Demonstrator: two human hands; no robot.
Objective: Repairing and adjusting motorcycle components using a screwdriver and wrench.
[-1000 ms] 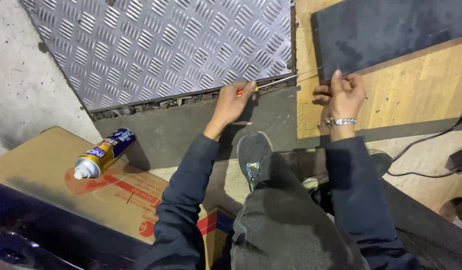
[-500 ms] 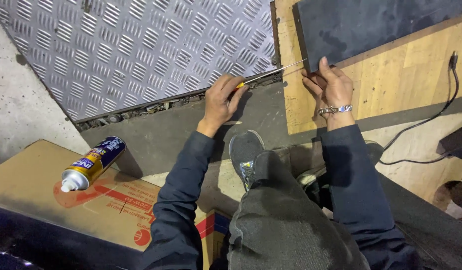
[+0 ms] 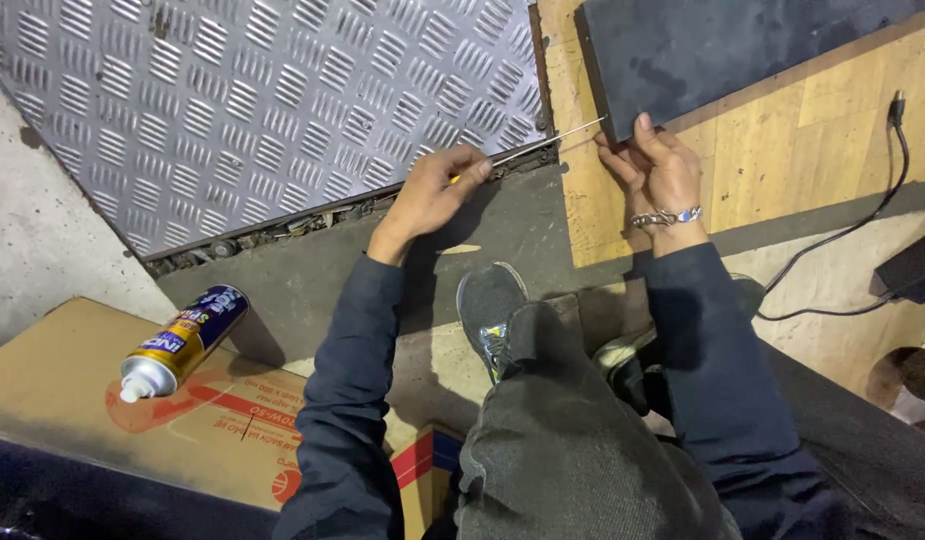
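Head view is showing a large ribbed metal tread plate lying across the upper left, with a wooden board and a dark panel lying beside it to the right. A thin metal rod is spanning the gap between plate and board, close to the plate's lower edge, where a line of debris is sitting. The left hand is pinching the rod's near end, where a small yellow part is showing, while the right hand, wearing a chain bracelet, is resting its fingertips at the rod's far tip against the dark panel's corner. By the look of it the rod is only being lined up, and the gap is not yet worked. A flattened brown cardboard box with red print is lying at lower left; a blue and yellow spray can with a white nozzle is lying on its side on it. A black cable is trailing at the right.
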